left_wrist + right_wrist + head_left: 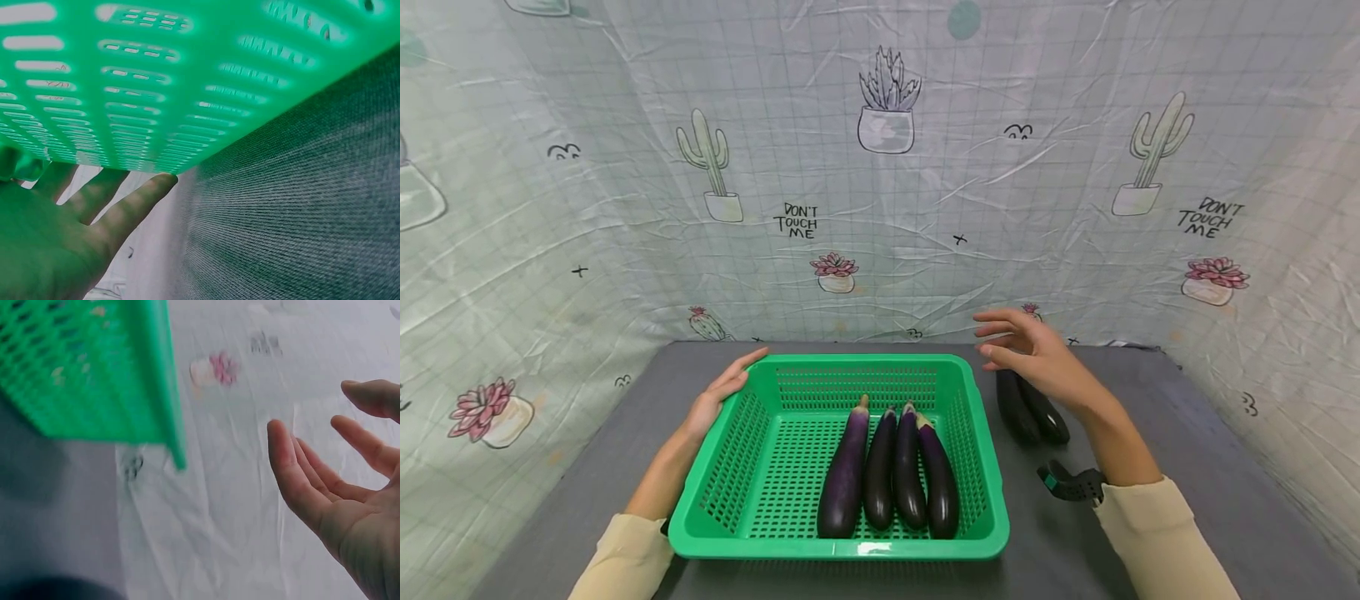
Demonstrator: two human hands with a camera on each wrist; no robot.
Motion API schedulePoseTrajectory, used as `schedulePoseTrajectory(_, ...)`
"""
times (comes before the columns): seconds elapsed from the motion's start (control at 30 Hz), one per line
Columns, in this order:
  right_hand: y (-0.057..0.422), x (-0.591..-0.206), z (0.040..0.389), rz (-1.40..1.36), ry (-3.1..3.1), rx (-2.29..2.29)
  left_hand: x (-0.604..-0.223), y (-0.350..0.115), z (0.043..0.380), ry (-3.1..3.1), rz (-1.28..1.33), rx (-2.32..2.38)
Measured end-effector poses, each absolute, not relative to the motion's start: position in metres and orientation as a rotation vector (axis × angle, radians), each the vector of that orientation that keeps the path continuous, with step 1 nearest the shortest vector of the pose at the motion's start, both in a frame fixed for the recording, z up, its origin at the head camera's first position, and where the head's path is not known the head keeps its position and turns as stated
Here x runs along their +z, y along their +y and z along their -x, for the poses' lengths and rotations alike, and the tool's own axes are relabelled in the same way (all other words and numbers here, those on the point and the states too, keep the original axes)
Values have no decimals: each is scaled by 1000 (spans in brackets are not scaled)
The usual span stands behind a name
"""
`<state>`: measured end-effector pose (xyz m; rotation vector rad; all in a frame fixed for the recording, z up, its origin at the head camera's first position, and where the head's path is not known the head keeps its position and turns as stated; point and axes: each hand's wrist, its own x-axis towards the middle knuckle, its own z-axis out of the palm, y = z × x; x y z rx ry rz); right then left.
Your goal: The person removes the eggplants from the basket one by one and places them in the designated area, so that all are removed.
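Observation:
Several dark purple eggplants (844,475) lie side by side in the right half of a green perforated plastic basket (951,548), stems toward the far side. My left hand (718,400) rests against the basket's left side near the far corner. In the left wrist view, the fingers (134,203) of that hand look straight along the outer wall. My right hand (1026,350), fingers spread and a little bent, is raised beside the far right corner and holds nothing. Below it, two more eggplants (1018,408) lie on the table, partly covered by the hand and forearm.
A dark grey cloth-covered table (1157,450) bears the basket. Behind it and at both sides hangs a pale curtain (925,208) with cactus prints. The right wrist wears a black band (1075,485).

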<state>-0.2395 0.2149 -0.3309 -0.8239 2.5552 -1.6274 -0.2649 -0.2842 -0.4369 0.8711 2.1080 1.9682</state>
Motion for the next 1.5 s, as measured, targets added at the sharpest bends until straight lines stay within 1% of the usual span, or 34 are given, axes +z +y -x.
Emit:
schedulePoseTrajectory(0.23,169,-304,245,860,2421,-1549,-438,-285,265,2121,-858,1970)
schedulePoseTrajectory(0.4,137,-297,251,862,2320,-1435,-437,-284,265,2166,-827,1950)
schedulePoseTrajectory(0.67,97,-311,266,745,2220,-1229,-435,-281,266,2297,-791,1879)
schedulePoseTrajectory(0.8,83,-322,272,726,2163,-1155,-435,-282,266,2179,-826,1939)
schedulePoseTrajectory(0.97,66,-333,274,652,2105,-1083,-436,-284,266,2041,-894,1996)
schedulePoseTrajectory(1.17,46,-340,275,560,2112,-1033,-436,-287,265,1913,-898,2051)
schedulePoseTrajectory(1.5,26,-346,276,449,2123,-946,-437,-285,265,2089,-850,1991)
